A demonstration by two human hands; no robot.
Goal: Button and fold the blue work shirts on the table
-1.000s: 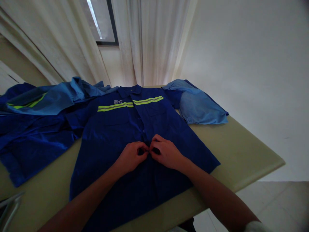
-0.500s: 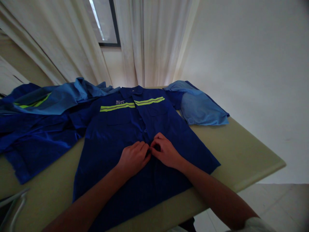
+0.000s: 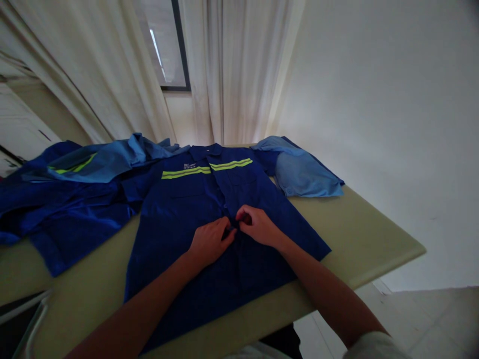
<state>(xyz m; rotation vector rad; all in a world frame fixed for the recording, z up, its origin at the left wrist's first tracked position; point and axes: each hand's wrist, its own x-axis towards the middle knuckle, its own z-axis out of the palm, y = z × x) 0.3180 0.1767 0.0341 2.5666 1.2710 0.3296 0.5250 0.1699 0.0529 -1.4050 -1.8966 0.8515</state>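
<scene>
A dark blue work shirt (image 3: 179, 249) with yellow-green reflective chest bands lies spread face up on the table, its collar away from me. White print shows on its chest at the left. My left hand (image 3: 210, 241) is closed at the middle of the front opening, thumb and fingers pinching the cloth edge. Just to its right, my right hand (image 3: 258, 225) pinches the opposite edge, a small gap from the left fingertips. Part of the opening above my hands shows a button. Whether a button sits between the fingertips is too dark to tell.
Blue garments (image 3: 82, 219) with light blue panels are heaped at the left of the table (image 3: 359, 229). Light blue cloth (image 3: 303, 172) lies at the far right. A dark object with a pale frame (image 3: 30, 319) is at near left. Curtains (image 3: 243, 65) and a wall stand behind.
My fingertips have parted slightly; the hands stay at the same place on the shirt's front. The view has shifted a little, so the scene sits lower.
</scene>
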